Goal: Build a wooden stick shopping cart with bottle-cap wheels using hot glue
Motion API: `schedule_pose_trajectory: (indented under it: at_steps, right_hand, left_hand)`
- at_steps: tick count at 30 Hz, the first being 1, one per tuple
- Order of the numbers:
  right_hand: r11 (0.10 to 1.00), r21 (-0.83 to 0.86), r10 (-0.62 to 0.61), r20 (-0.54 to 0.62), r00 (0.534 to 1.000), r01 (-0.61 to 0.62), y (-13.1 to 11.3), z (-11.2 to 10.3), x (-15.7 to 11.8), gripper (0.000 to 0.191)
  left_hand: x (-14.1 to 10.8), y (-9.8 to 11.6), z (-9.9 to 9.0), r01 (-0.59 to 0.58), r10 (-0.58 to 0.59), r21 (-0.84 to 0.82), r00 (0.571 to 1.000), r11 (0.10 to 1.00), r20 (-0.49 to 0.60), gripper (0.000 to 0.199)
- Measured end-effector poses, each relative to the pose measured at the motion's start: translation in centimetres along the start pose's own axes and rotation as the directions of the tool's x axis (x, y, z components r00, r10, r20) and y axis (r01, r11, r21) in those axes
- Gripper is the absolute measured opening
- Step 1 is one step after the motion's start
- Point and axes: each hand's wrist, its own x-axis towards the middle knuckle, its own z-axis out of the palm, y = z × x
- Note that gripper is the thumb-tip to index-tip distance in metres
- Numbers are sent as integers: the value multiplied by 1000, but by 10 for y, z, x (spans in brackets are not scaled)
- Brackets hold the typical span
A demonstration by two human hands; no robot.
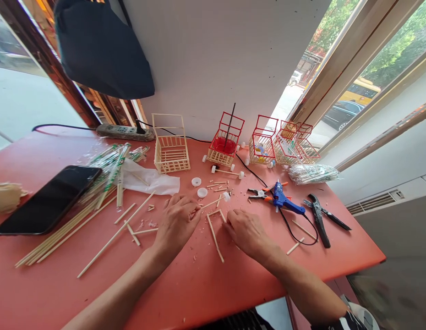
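Observation:
My left hand (177,221) is closed over the table, thumb and fingers pinched together beside a thin stick (213,201) that ends in a white cap (226,196); whether it grips the stick is hard to make out. My right hand (245,229) has its fingers curled at the right side of a small wooden stick frame (215,236), which lies on the table between the hands. The fingertips touch the frame's short right stick. Two white caps (196,182) and several short stick pieces (220,186) lie beyond the hands.
Stick carts (172,153) line the wall. To the right are a blue glue gun (285,200), its cable, pliers (259,194) and black cutters (319,220). A phone (50,199), long sticks (68,224) and wrapped sticks (113,176) lie left on the red table (185,293).

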Motion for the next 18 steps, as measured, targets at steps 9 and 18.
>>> schedule_pose_trajectory:
  at_steps: [9,18]
  right_hand:
    - [997,67,35,-1,999,-35,-1,-2,-2,23]
    - [998,55,37,-63,997,-33,1,1,-2,21]
  left_hand:
    - [-1,-1,6,-36,36,-54,999,998,4,18]
    - [-4,2,11,-65,66,-71,998,995,2,17]
